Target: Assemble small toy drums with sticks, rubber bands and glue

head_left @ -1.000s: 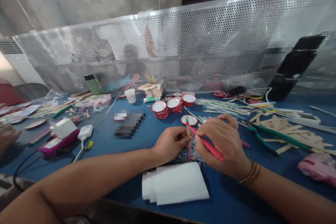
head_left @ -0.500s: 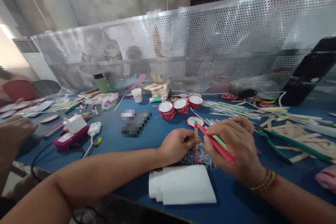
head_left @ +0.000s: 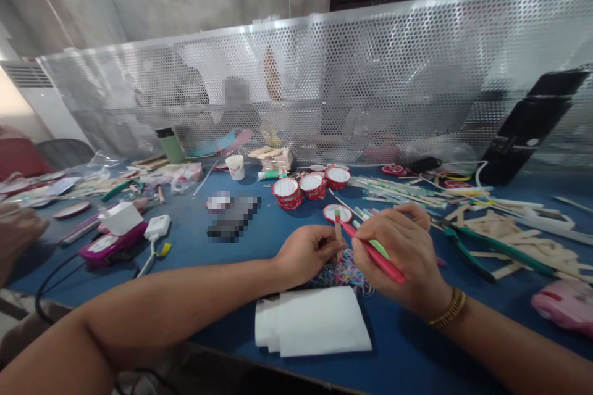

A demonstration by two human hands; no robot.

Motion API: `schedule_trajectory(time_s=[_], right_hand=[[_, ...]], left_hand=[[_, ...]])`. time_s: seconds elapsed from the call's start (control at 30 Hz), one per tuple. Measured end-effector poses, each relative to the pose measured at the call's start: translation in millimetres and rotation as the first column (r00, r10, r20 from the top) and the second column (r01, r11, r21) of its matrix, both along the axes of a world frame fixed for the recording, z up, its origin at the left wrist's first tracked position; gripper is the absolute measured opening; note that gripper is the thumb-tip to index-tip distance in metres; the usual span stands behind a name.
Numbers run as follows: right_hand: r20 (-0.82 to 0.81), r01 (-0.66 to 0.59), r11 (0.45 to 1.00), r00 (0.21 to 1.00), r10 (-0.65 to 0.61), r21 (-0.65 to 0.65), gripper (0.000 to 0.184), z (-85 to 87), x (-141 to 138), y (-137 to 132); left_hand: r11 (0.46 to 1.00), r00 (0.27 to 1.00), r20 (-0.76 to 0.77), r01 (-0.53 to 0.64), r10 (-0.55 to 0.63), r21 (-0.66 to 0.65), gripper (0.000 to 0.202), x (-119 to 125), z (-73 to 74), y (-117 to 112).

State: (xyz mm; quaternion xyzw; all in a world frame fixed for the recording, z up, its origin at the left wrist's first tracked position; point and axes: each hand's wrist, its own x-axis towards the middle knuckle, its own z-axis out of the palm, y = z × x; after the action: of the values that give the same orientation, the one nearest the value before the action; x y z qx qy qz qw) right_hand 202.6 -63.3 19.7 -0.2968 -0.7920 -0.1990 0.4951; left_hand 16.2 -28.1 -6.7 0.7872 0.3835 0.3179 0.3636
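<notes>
My left hand (head_left: 303, 252) pinches a small wooden craft stick (head_left: 338, 225) and holds it upright over the blue table (head_left: 194, 247). My right hand (head_left: 401, 253) grips a red pen (head_left: 376, 254) like a writing tool, its tip touching the stick near the top. A green pen (head_left: 377, 247) also lies in that hand's fingers. Under both hands lies a tangle of small coloured rubber bands (head_left: 343, 273). A folded white paper (head_left: 312, 330) sits just in front of them.
Red-rimmed round lids (head_left: 312, 185) stand beyond my hands. Green-handled pliers (head_left: 467, 247) and many wooden sticks (head_left: 519, 234) lie right, a pink object (head_left: 563, 305) far right. A white charger (head_left: 155, 228) and magenta box (head_left: 109, 245) lie left. Another person's hand (head_left: 16, 234) shows at the left edge. A perforated metal screen (head_left: 370, 74) backs the table.
The view swung right and back again. My hands keep the same hold on the stick and the red pen, with the pen tip staying at the stick.
</notes>
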Motion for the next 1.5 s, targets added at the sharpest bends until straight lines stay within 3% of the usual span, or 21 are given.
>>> schedule_trajectory(time_s=[1.5], right_hand=[[0.000, 0.035, 0.999, 0.999, -0.035, 0.026, 0.016, -1.0, -0.1, 1.7]], left_hand=[[1.000, 1.000, -0.008, -0.024, 0.024, 0.017, 0.032, 0.3, -0.3, -0.2]])
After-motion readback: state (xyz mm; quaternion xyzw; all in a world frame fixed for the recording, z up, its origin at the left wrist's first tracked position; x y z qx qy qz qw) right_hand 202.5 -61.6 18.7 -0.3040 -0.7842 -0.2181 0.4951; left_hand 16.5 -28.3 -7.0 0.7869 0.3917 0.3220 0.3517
